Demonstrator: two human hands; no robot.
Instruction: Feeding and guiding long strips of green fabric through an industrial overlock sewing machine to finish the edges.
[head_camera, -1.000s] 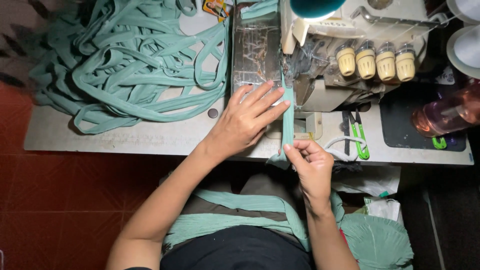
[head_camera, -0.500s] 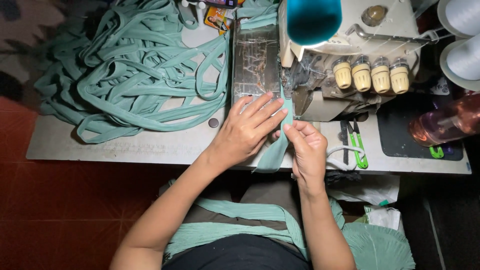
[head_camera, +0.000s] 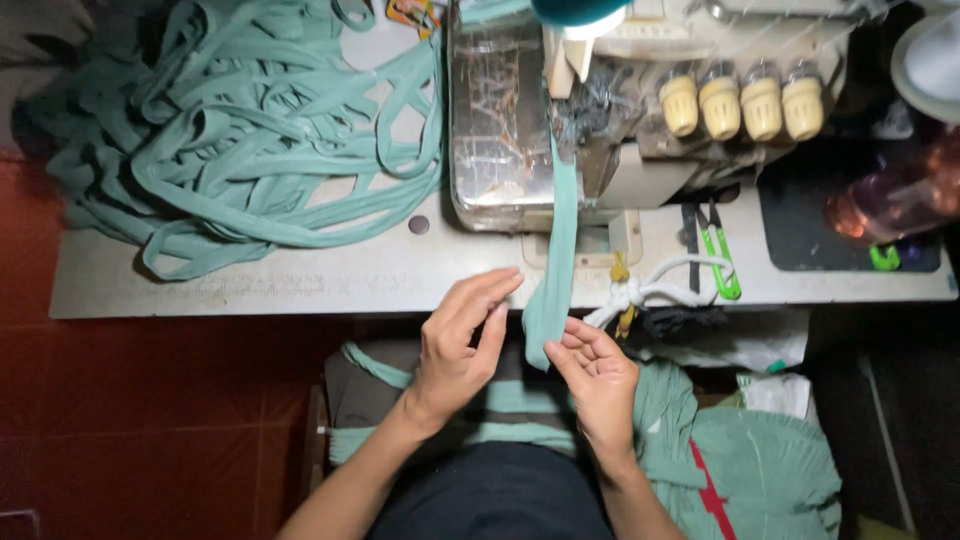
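Observation:
A green fabric strip (head_camera: 560, 250) runs from under the needle area of the overlock sewing machine (head_camera: 620, 110) down over the table's front edge. My right hand (head_camera: 598, 375) pinches the strip's lower end just below that edge. My left hand (head_camera: 458, 340) hovers beside the strip with its fingers spread, close to it; whether it touches the cloth is unclear. More green strip lies across my lap (head_camera: 500, 400).
A big pile of green strips (head_camera: 240, 140) covers the left of the grey table (head_camera: 300, 280). Green-handled snips (head_camera: 720, 260) and a white cord (head_camera: 650, 290) lie right of the strip. A reddish bottle (head_camera: 890, 200) and green cloth (head_camera: 760, 460) are at the right.
Both hands have drawn back from the machine bed to below the table edge. The strip between needle and hands is now longer and taut.

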